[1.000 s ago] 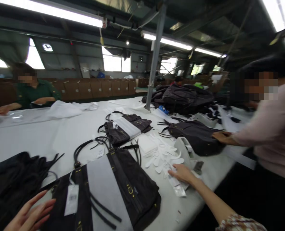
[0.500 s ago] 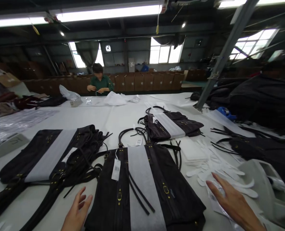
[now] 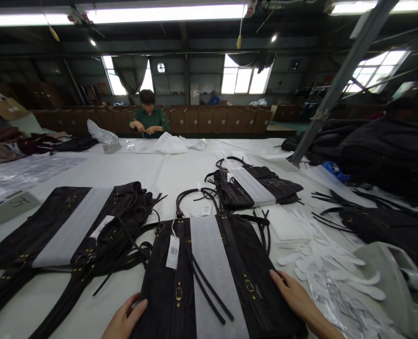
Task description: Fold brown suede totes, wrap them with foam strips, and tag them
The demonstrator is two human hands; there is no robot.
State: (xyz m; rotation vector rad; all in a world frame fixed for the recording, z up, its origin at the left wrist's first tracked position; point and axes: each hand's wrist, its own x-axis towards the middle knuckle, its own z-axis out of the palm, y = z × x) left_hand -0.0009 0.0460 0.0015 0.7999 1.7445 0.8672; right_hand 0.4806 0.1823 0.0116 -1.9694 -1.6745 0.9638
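In front of me a dark handbag [image 3: 169, 282] lies flat, with a pale paper band [image 3: 214, 263] across its middle, brass buckles and two thin cords. A white hang tag [image 3: 173, 252] rests on it, and its looped handles [image 3: 196, 192] point away from me. My left hand [image 3: 126, 318] is at the lower left edge, closed on the bag's side with the thumb over the top. At the right edge, my right hand [image 3: 293, 294] grips the other side, its fingertips partly hidden.
Similar banded bags lie to the left [image 3: 56, 226] and behind [image 3: 261, 186]. White paper sheets [image 3: 290, 226], white curved strips [image 3: 360, 287] and clear plastic [image 3: 332, 296] lie at the right by a grey tape dispenser [image 3: 389, 278]. A metal post [image 3: 339, 84] rises at right; a person [image 3: 148, 117] works opposite.
Both hands have come down onto the handbag's sides; the right one moved left from over the white strips, uncovering the clear plastic. The view has shifted slightly.
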